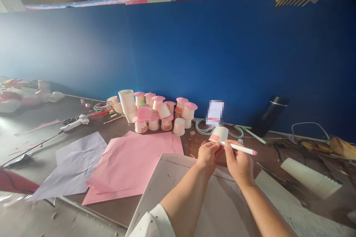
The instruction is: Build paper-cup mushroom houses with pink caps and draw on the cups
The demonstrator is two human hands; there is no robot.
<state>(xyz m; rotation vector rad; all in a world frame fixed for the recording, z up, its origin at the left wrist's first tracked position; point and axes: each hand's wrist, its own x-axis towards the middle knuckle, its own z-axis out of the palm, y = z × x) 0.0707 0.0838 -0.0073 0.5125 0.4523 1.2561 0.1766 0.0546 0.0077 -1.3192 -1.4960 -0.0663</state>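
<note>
A white paper cup point(221, 133) with an orange-pink patch near its rim is pinched in my left hand point(208, 155). My right hand point(239, 163) grips a white marker pen point(242, 149) with a pink end pointing right. The pen's other end meets the cup near the patch, and whether it touches is hard to make out. Both hands are close together above a large white board point(180, 170). Behind them, to the left, several paper cups with pink paper roofs point(158, 109) stand grouped, some stacked on others. A plain upside-down cup point(178, 126) stands in front of that group.
Pink paper sheets point(130, 163) and a pale lilac sheet point(75, 163) lie left. A tall stack of cups point(127, 105) stands behind. On the right are a green-and-white marker point(253, 135), a black bottle point(271, 114) and a lying cup stack point(310, 177). A glue gun point(75, 123) rests left.
</note>
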